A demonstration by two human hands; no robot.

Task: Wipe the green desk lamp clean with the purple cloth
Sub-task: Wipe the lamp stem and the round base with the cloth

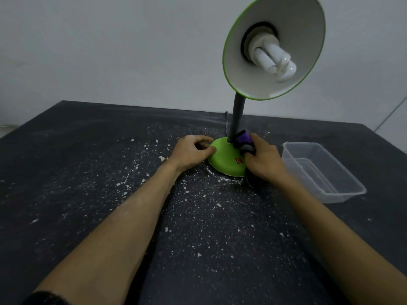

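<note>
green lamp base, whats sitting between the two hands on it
In the head view, between the left hand and the right hand lies the round green lamp base with its small red switch; nothing else.

dark speckled table (88, 172) | green lamp (224, 159) | clear tub (343, 186)

Both forearms reach forward, left hand (192, 152) loosely curled, right hand (263, 158) clenched.

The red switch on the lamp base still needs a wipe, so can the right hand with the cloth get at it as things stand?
Probably yes. The right hand holds the purple cloth on the green base, right beside the red switch, and nothing lies between them.
</note>
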